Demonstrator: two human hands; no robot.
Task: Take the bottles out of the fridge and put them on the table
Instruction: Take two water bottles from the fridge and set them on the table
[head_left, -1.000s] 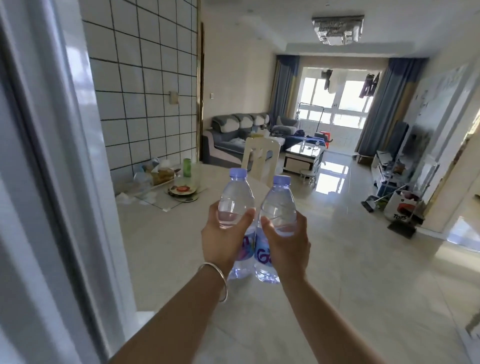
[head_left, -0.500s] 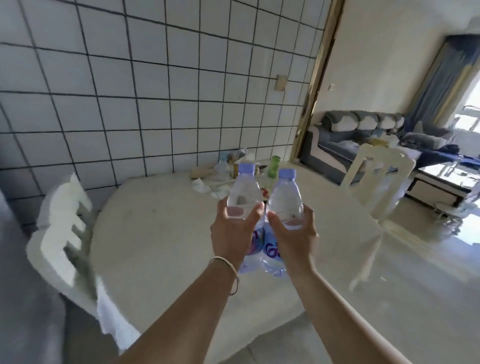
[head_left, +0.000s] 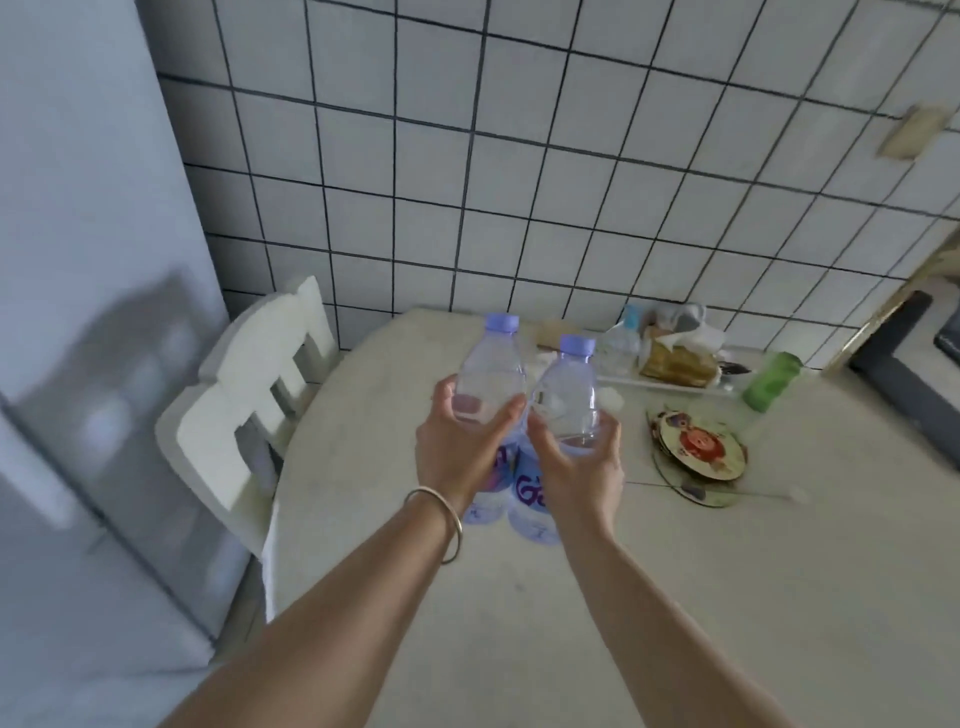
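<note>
I hold two clear water bottles with pale purple caps side by side above the cream table (head_left: 675, 597). My left hand (head_left: 457, 457) grips the left bottle (head_left: 491, 374) around its middle; a thin bangle sits on that wrist. My right hand (head_left: 576, 467) grips the right bottle (head_left: 566, 395) the same way. Both bottles are upright and touch each other, their purple-printed labels showing below my fingers. Whether their bases rest on the table I cannot tell. The grey fridge (head_left: 78, 312) stands at the left.
A white chair (head_left: 244, 405) stands between the fridge and the table. At the table's far side by the tiled wall lie a tray of clutter (head_left: 670, 358), a green cup (head_left: 771, 382) and round printed mats (head_left: 696, 452).
The view has swung left and down from the living room to the table and fridge. Both hands keep the same grip on the bottles, which now hang lower over the table.
</note>
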